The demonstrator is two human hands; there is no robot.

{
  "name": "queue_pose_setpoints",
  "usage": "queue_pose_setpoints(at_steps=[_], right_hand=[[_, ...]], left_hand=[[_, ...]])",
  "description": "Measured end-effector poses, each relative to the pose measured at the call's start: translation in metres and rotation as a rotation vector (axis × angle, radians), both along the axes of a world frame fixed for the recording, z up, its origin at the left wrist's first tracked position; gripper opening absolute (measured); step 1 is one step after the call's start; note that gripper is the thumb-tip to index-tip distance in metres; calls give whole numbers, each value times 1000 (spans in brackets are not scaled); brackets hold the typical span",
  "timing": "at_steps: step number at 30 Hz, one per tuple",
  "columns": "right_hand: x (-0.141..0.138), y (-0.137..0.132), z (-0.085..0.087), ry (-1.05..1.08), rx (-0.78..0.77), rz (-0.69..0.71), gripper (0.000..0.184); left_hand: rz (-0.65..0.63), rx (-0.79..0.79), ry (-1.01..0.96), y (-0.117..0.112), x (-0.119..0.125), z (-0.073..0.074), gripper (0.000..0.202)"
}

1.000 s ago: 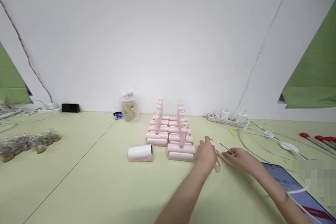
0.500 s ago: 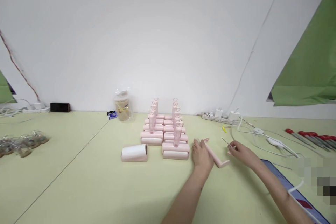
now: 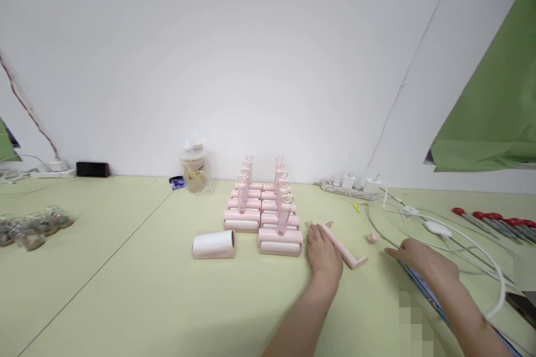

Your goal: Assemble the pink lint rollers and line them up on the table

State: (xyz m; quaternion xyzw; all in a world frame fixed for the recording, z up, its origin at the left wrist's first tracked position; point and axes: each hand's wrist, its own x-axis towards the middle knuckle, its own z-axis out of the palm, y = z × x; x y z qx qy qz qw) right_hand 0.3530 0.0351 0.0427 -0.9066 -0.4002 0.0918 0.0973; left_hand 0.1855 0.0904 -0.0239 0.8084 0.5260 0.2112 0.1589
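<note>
My left hand (image 3: 324, 254) lies on the table with its fingers stretched forward. The tip of a clear piece (image 3: 309, 224) shows at its fingertips; the rest is covered. Just right of that hand lies a bent pink roller arm (image 3: 342, 248). My right hand (image 3: 425, 261) is over the edge of a blue mat (image 3: 422, 285), beside cables. Its thumb points left, and the other fingers are mostly hidden, so any held thing cannot be made out. A small pink part (image 3: 372, 237) rests on the table between my hands.
Several pink lint rollers (image 3: 280, 241) stand in two rows, with a loose white roll in a pink cover (image 3: 213, 245) to their left. A bagged cup (image 3: 195, 173) and power strip (image 3: 347, 189) are by the wall. White cables (image 3: 464, 220) and red-topped tools (image 3: 494, 217) lie right.
My right hand has moved right and toward me, over the mat's edge. The small pink part now shows on the table where that hand was. My left hand has barely shifted.
</note>
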Motion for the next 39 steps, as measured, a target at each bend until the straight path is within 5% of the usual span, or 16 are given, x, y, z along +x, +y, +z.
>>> queue_pose_setpoints(at_steps=[4,11,19,24,29,32,35,39], right_hand=[[1,-6,3,-5,20,32,42],[-47,20,-23,62,136,381,39],[-43,15,-19,-50,130,259,30],[-44,15,-15,-55,276,231,37],[-65,17,-9,36,499,382,42],[-88,15,-5,112,568,510,36],[-115,10,-2,171,606,613,35],[-146,6,-4,370,652,686,33]], left_hand=[[-11,18,16,1,5,-3,48],[34,34,51,-1,1,-6,55],[-1,41,111,-9,-13,-2,55],[-43,37,137,-22,-17,11,58],[-251,258,12,-28,-73,37,40],[-232,295,-40,-12,-125,46,31],[-188,270,-86,5,-162,39,38],[-229,189,-162,5,-180,19,34]])
